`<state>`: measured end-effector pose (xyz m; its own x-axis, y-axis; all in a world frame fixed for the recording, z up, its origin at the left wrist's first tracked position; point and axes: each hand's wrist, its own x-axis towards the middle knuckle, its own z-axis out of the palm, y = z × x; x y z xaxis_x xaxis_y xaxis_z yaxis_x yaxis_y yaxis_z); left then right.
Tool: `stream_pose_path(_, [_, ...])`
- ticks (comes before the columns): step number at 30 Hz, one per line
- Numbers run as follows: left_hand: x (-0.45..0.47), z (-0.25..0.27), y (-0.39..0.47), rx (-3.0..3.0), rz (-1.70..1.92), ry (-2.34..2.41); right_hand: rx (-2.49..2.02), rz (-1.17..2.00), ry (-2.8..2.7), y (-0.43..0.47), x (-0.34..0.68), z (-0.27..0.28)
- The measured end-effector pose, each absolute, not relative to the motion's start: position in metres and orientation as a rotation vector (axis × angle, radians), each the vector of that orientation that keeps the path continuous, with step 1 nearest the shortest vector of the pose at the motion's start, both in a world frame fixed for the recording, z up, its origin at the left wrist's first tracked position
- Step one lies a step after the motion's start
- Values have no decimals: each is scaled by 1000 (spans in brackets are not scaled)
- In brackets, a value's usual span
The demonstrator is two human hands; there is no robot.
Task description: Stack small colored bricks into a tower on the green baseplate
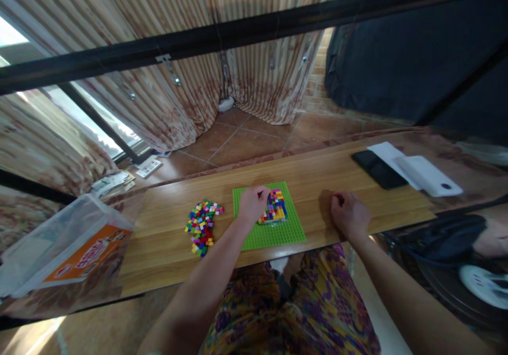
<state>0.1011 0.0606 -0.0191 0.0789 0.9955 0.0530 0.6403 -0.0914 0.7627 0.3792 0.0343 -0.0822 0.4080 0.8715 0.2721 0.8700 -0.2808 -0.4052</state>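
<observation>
A green studded baseplate (273, 236) lies on the wooden board, with a block of small multicoloured building bricks (277, 207) built up on it. My left hand (253, 202) is over the left side of this block, its thumb and fingers pinched together at the top left edge. Whatever may be between those fingertips is too small to make out. To the left of the baseplate is a loose pile of small bricks (202, 222) in many colours. My right hand (351, 216) rests on the board to the right of the baseplate, fingers curled in, with nothing seen in it.
A black phone (379, 169) and a white box (431, 175) lie at the board's right end. At the left end stands a clear plastic tub (101, 212) with an orange label. A dark metal bar (246, 35) runs across beyond the board, in front of the curtains.
</observation>
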Motion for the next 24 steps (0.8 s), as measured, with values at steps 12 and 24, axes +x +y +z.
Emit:
stream_pose_path(12, [94, -22, 51, 1764, 843, 1569, -2150, 3, -1494, 35, 379, -82])
stream_pose_path(24, [-10, -21, 29, 1681, 885, 1947, -2197, 25, -1498, 34, 381, -80])
